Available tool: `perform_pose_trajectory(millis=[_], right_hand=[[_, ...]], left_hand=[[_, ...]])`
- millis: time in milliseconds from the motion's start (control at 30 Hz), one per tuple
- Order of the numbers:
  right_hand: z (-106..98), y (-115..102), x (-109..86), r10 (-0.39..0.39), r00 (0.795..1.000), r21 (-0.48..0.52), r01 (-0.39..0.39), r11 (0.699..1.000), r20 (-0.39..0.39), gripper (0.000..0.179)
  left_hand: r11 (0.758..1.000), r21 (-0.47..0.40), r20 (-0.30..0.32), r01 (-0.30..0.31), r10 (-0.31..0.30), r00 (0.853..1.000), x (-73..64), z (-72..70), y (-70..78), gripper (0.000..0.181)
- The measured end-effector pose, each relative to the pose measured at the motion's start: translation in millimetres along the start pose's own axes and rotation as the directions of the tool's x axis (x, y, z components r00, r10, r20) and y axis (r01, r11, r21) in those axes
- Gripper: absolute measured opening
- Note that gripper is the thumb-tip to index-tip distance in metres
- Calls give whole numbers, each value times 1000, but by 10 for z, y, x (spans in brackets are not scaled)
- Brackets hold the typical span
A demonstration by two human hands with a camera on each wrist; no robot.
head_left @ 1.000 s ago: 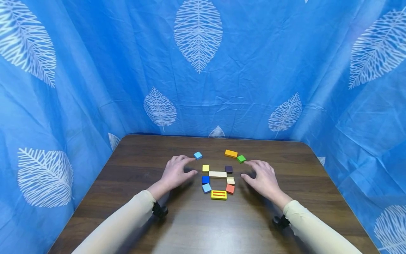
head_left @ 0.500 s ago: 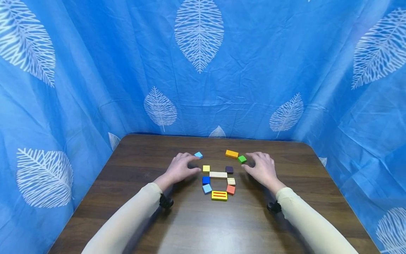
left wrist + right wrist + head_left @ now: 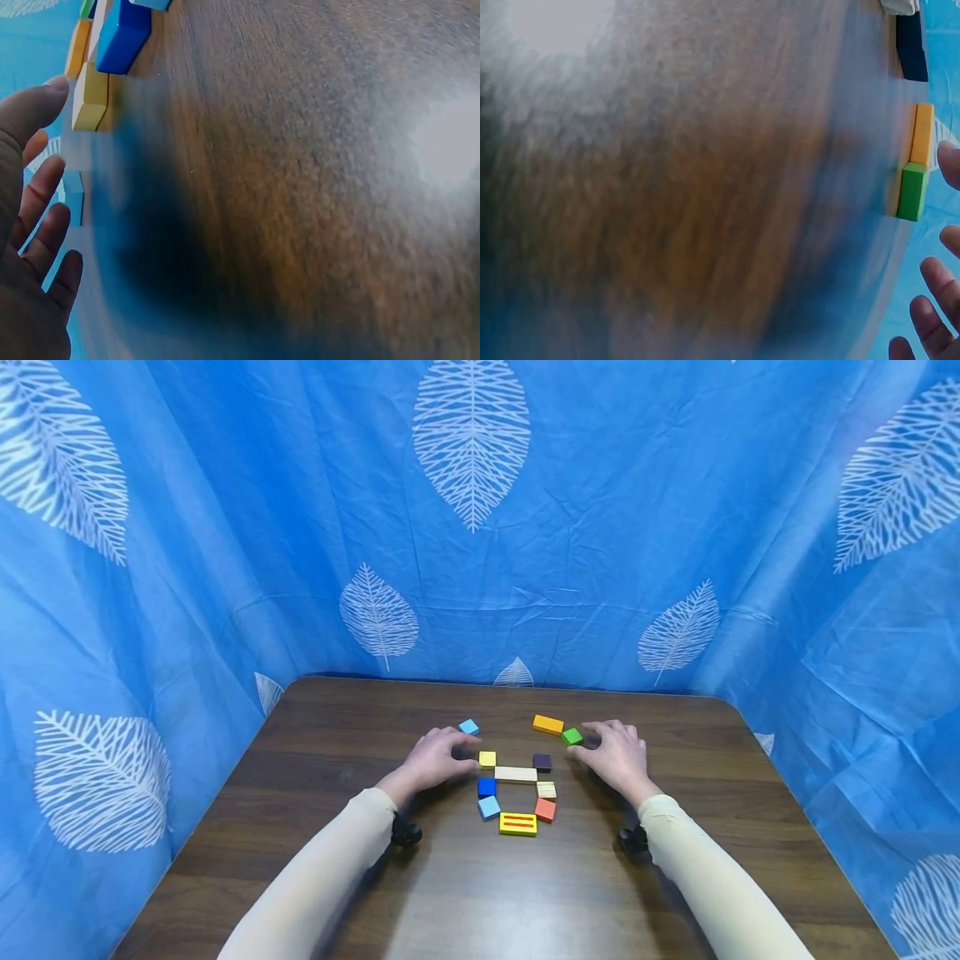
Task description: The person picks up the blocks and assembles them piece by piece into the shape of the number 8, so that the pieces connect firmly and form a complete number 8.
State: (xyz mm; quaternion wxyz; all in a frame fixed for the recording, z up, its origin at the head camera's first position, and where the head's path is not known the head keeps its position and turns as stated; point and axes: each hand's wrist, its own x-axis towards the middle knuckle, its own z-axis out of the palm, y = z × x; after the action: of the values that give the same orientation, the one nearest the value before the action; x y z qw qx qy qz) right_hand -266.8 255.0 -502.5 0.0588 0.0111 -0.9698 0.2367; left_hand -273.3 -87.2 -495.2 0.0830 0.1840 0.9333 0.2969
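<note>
My left hand [image 3: 435, 758] hovers by the yellow block [image 3: 487, 760], thumb and index finger spread, holding nothing. Just beyond its index finger lies a light blue block [image 3: 468, 727]. On the other side my right hand [image 3: 617, 753] is spread likewise, its fingers and thumb close to the green block [image 3: 572, 737], which adjoins an orange block [image 3: 548, 724]. Between the hands lie a dark block [image 3: 542, 762], a long cream block [image 3: 516, 775] and a blue block [image 3: 487, 787]. The left wrist view shows the left fingers apart beside the yellow block [image 3: 91, 97].
Nearer me are a second light blue block [image 3: 489, 808], a striped pale block [image 3: 546, 790], a red-orange block [image 3: 545, 810] and a yellow block with red stripes [image 3: 518, 824]. All lie on a brown wooden table [image 3: 480, 902]. A blue leaf-print curtain [image 3: 570, 527] surrounds its back and sides.
My left hand has moved right, toward the yellow block. My right hand has shifted slightly left and farther from me, near the green block. The blocks keep their arrangement.
</note>
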Motion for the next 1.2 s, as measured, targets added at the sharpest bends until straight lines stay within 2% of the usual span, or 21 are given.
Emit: perform_pose_trajectory(millis=[233,533,1200], right_hand=[[49,45,-3,75,996,84,-78,993,39,62],[104,49,6,88,995,134,-93,987,39,56],[165,21,17,134,991,92,-132,987,-11,50]], left_hand=[[999,-46,13,8,-8,1000,25,48,-24,45],[999,-41,9,19,-18,1000,54,94,-29,43],[999,-31,-28,11,-12,1000,70,156,-68,38]])
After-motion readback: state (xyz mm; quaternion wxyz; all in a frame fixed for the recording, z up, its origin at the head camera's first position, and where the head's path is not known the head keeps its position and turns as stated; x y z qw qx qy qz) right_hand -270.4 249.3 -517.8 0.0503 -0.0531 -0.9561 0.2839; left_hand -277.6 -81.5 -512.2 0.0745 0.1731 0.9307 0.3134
